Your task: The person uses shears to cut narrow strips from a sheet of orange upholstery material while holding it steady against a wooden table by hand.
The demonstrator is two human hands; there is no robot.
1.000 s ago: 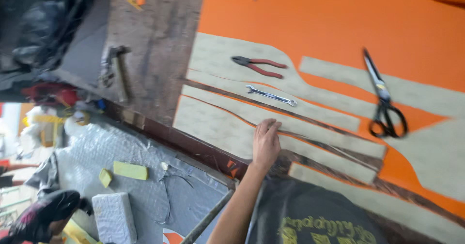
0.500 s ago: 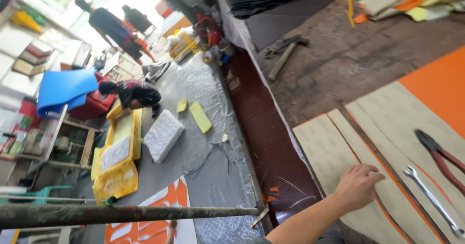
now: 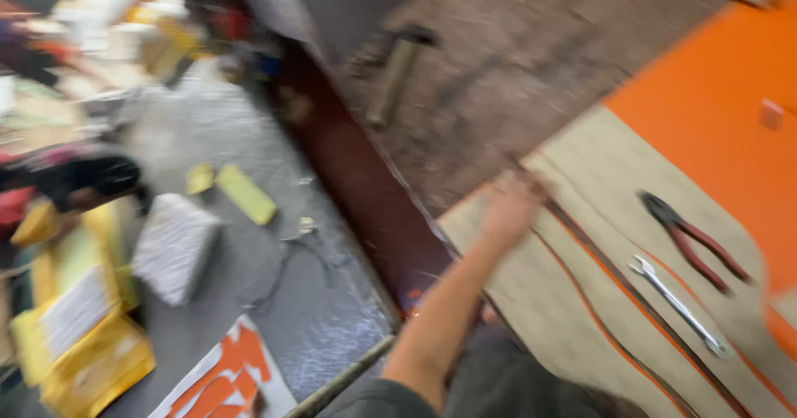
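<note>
My left hand [image 3: 510, 206] reaches out from the bottom of the view and lies on a beige cut-out pattern piece [image 3: 581, 244] near its left end. The picture is motion-blurred, and I see nothing held in the hand. The beige pieces lie on an orange sheet [image 3: 714, 127] that covers the right side of the table. To the right of my hand, red-handled pliers [image 3: 693, 239] and a silver wrench [image 3: 677, 306] rest on the beige pieces. My right hand is out of sight.
A hammer [image 3: 394, 78] lies on the bare brown tabletop [image 3: 498, 78] above my hand. Below the table's dark red edge [image 3: 357, 185] is a grey surface with a yellow sponge [image 3: 245, 194], a white block [image 3: 174, 248] and yellow boxes [image 3: 83, 343]. A person [image 3: 75, 177] crouches at far left.
My view swung left towards the lower area and now swings back right with heavy blur. My left hand has stayed on the beige piece, shifting slightly along it.
</note>
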